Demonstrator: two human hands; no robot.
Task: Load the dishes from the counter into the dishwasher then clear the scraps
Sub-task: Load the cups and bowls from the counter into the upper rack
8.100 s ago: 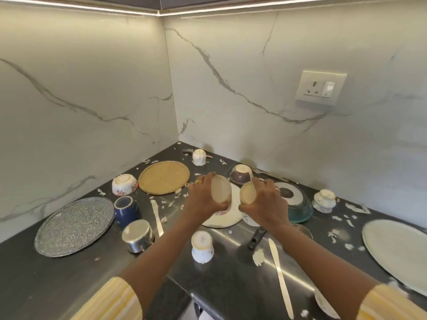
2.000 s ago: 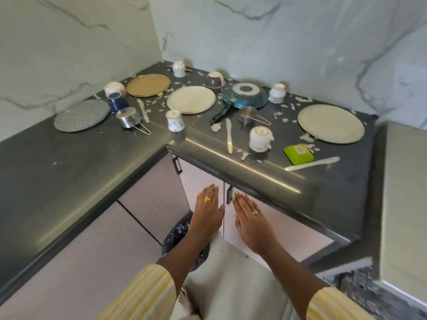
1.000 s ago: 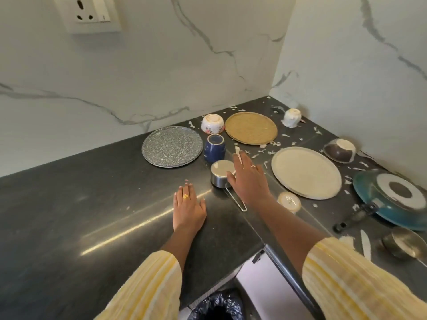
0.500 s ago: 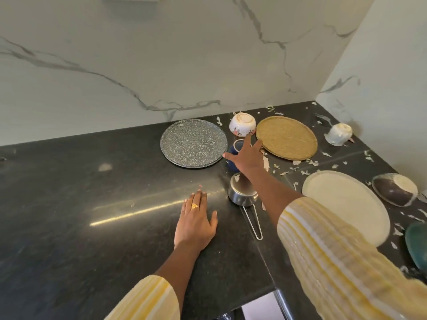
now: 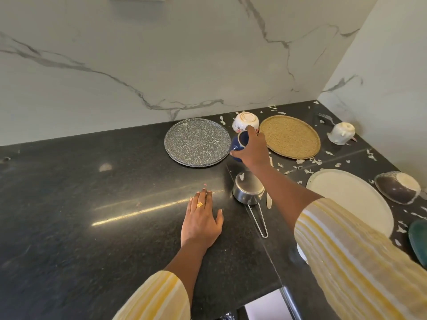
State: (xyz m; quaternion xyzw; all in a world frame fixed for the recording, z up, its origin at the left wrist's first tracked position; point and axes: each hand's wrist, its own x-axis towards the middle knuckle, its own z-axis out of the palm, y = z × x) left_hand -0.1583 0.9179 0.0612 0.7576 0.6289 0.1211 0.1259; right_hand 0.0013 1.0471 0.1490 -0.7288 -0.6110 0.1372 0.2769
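Resting flat on the dark desk (image 5: pixel 92 204), the left hand (image 5: pixel 201 218) has its fingers straight and holds nothing. Just beyond it, an upturned steel pan (image 5: pixel 248 187) sits on the desk. Farther out, the right hand (image 5: pixel 251 150) curls round a blue cup (image 5: pixel 238 144) between the speckled plate (image 5: pixel 197 142) and the woven plate (image 5: pixel 290 136), with an upturned white bowl (image 5: pixel 245 122) just behind it.

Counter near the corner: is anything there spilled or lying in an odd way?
Yes. Pale scraps are scattered over the counter around the woven plate, and the floral bowl stands upside down, foot ring up.
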